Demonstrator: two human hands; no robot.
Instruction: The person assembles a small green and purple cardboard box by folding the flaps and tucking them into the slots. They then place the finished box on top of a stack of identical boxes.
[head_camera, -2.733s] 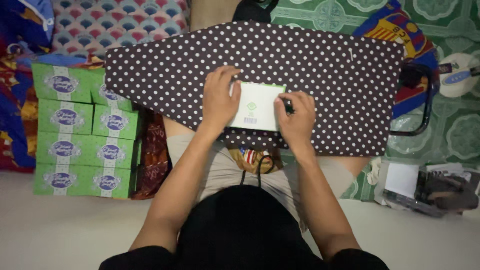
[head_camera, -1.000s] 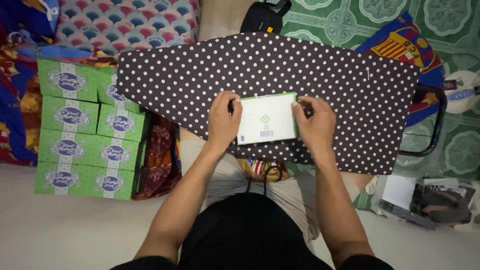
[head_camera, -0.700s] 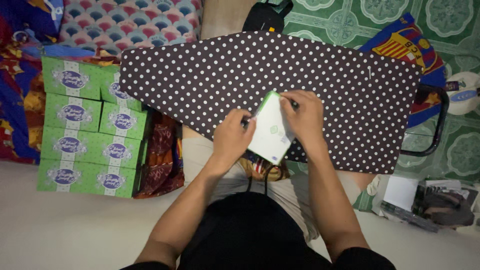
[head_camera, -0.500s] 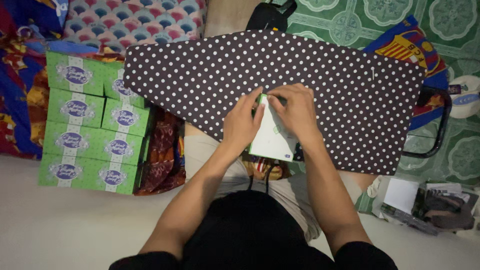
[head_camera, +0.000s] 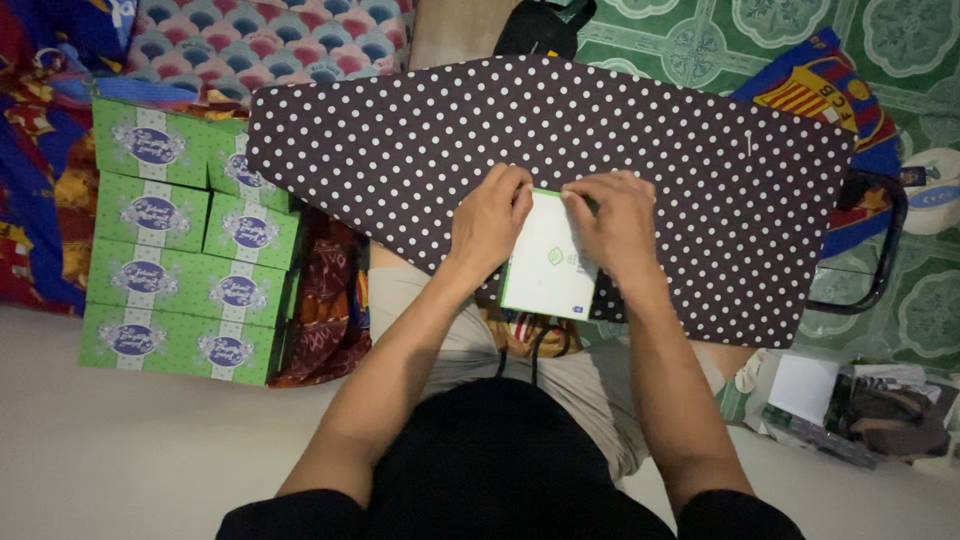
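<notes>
Seven or so green boxes (head_camera: 185, 255) with purple oval labels and white bands are stacked in rows at the left, on the floor beside the ironing board (head_camera: 700, 200). The board has a dark brown cover with white dots and runs across the middle of the view, over the person's lap. One small white box (head_camera: 550, 262) with a green edge lies on the near edge of the board, long side pointing away from the person, near end hanging slightly past the board edge. It has a small green leaf-shaped mark near the middle and a tiny dark mark at the near right corner.

Left hand (head_camera: 490, 222) is curled, fingertips pinching the far left corner of the white box, palm resting on the board. Right hand (head_camera: 620, 225) is also curled, fingers on the far right corner and right side of the box, covering part of it. Both hands touch the box at its far end, close together.

Far right, on the green patterned floor (head_camera: 900, 290): a white round object (head_camera: 935, 195), partly cut off. Bottom right: a pile of papers and dark items (head_camera: 860, 405), unclear. A striped red, blue and yellow cloth (head_camera: 810, 80) lies behind the board at the upper right.
</notes>
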